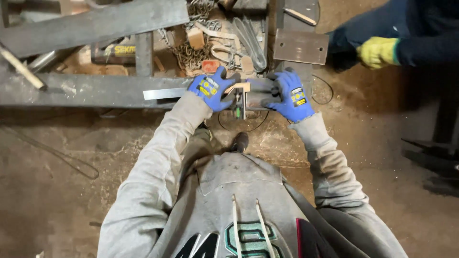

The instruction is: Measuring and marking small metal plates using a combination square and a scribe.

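Observation:
Both my hands wear blue gloves and meet over a small metal piece. My left hand [212, 88] presses down on a long flat steel strip [162, 93] that sticks out to the left, with a small square tool [240, 98] beside its fingers. My right hand [291, 94] grips the end of a dark metal bar [260, 91] lying on a grey steel beam [71, 90]. My grey hooded sweatshirt fills the lower frame.
Another person's arm in dark sleeves with a yellow-green glove [377, 51] reaches in at the top right. A rusty steel plate [300, 46] lies behind my right hand. Chains [191, 52], straps and scrap sit behind the beam. A thin wire [57, 155] lies on the dirty concrete floor.

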